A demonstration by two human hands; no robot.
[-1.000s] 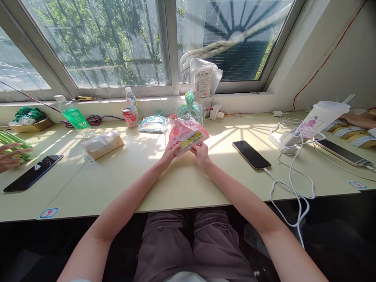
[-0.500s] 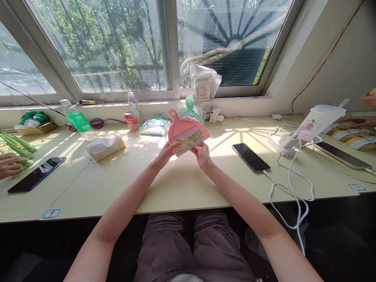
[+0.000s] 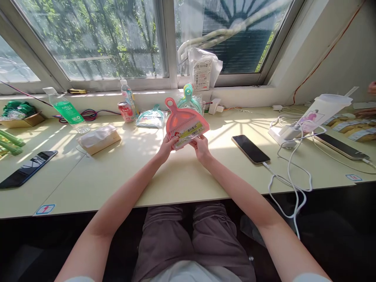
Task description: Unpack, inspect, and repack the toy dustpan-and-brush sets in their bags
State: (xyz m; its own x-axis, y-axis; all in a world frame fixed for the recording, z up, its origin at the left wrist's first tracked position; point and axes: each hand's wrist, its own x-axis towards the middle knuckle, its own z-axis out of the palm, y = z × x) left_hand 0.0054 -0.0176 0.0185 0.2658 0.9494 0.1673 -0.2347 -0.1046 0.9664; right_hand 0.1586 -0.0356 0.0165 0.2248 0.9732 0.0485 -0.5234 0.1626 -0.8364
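Note:
A pink dustpan (image 3: 182,117) in clear wrapping, with a printed label across its lower part, is held up over the table between both hands. My left hand (image 3: 168,148) is closed on its lower left corner, thumb on the front. My right hand (image 3: 201,147) grips the lower right edge, fingers partly behind it. The dustpan's ringed handle points up and to the left. Behind it stand teal and yellow-green dustpans (image 3: 188,94), partly hidden. A wrapped teal dustpan (image 3: 150,117) lies flat just to the left.
Left of me are a tissue pack (image 3: 99,139), a green-labelled bottle (image 3: 68,111), a drink can (image 3: 125,111) and a phone (image 3: 28,169). To the right lie a charging phone (image 3: 250,149), looped white cables (image 3: 289,184) and a tilted cup (image 3: 323,111). A co-worker's hand (image 3: 372,88) shows at far right.
The pink dustpan stays in both hands, its label tilted slightly differently. The whole view has shifted a little. The co-worker's hand at far left has gone out of view.

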